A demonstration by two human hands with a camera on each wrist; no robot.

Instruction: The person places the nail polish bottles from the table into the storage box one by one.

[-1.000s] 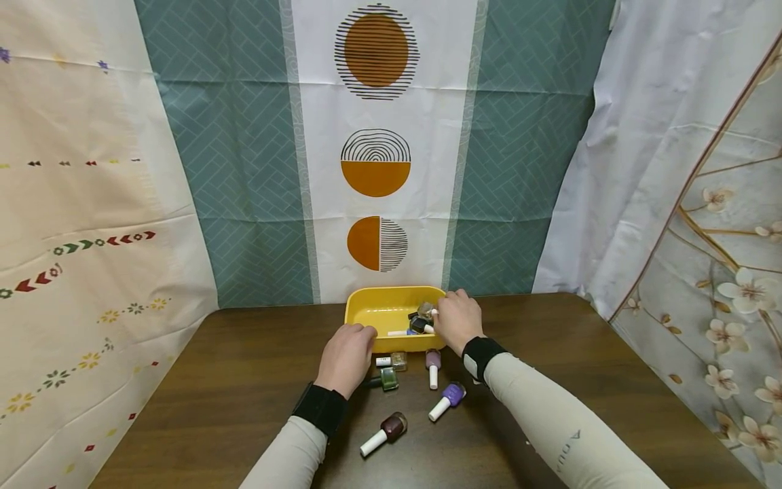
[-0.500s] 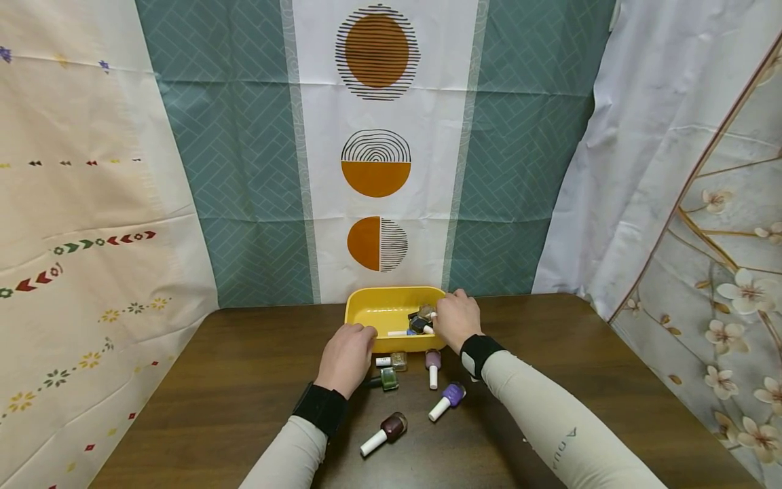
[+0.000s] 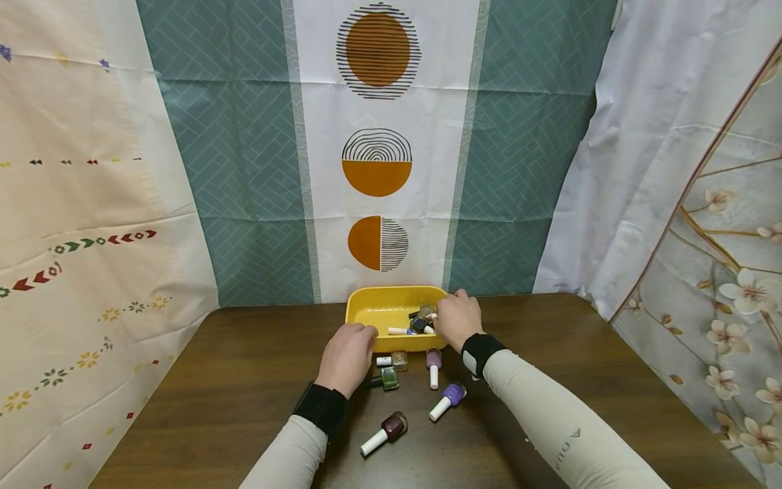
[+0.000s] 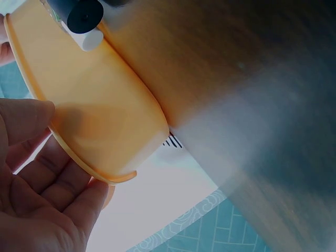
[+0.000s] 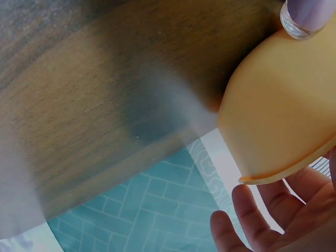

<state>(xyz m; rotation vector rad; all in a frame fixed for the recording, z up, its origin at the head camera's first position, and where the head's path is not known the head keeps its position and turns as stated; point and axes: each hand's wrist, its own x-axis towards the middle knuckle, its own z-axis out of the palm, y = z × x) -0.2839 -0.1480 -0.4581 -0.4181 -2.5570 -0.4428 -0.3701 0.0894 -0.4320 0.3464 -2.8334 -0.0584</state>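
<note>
A yellow plastic bin (image 3: 406, 345) stands at the far side of the table. My left hand (image 3: 347, 358) grips its front left rim, thumb (image 4: 26, 118) on the outer wall and fingertips at the rim. At the front right corner, my right hand (image 3: 459, 319) holds the rim, its fingers (image 5: 252, 210) bent at the edge and its thumb mostly hidden. Several nail polish bottles, including a black one (image 3: 419, 324), lie in the bin's right half, partly behind the right hand. Just before the front wall lie a mauve bottle (image 3: 434, 360), a gold glitter bottle (image 3: 399, 360) and a green bottle (image 3: 389, 378).
Nearer on the brown wooden table (image 3: 256, 394) lie a purple polish bottle (image 3: 454, 394) and a dark brown one (image 3: 395, 426), both with white caps. Behind the table hangs a teal and white curtain (image 3: 244, 170); other patterned cloths hang on both sides.
</note>
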